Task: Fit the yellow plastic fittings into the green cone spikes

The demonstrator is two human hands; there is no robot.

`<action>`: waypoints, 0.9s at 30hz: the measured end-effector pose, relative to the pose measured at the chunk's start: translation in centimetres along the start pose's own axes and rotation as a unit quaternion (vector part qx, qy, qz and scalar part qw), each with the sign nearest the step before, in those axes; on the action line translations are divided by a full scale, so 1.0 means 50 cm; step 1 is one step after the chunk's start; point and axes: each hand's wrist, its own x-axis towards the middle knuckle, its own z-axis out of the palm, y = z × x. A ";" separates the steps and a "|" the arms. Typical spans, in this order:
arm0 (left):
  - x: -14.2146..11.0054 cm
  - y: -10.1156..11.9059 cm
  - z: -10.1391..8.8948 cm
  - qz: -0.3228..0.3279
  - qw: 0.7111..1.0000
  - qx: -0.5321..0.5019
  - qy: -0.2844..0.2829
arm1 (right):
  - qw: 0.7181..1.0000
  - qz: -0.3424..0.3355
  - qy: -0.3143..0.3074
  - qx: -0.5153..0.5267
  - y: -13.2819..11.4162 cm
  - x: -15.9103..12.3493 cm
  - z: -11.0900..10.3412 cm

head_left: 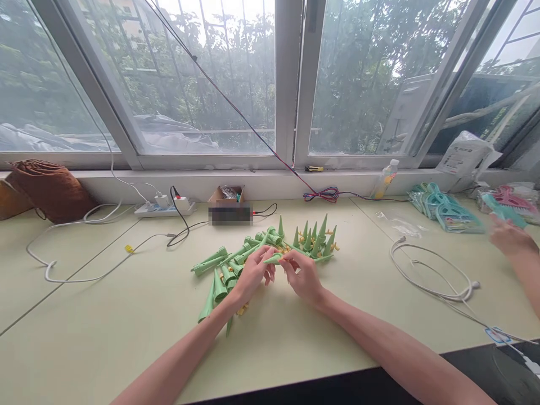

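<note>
Both my hands meet at the middle of the pale table (126, 326). My left hand (252, 275) pinches a green plastic cone spike (273, 259) lying sideways. My right hand (302, 275) has its fingers closed at the spike's right end, where a small yellow piece (287, 251) shows. Just behind my hands lies a heap of green spikes (228, 264), some flat, and several standing upright (314, 239) with yellow bits among them.
Another person's hand (510, 236) reaches toward teal and pink plastic items (447, 211) at the right. A white cable (434, 275) loops on the right, a power strip (164, 209) and cords lie at the left, a brown bag (50, 188) sits far left. Windows stand behind.
</note>
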 end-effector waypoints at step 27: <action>0.002 -0.010 0.000 0.003 1.000 0.005 -0.020 | 1.000 0.004 -0.007 0.004 0.006 0.003 -0.005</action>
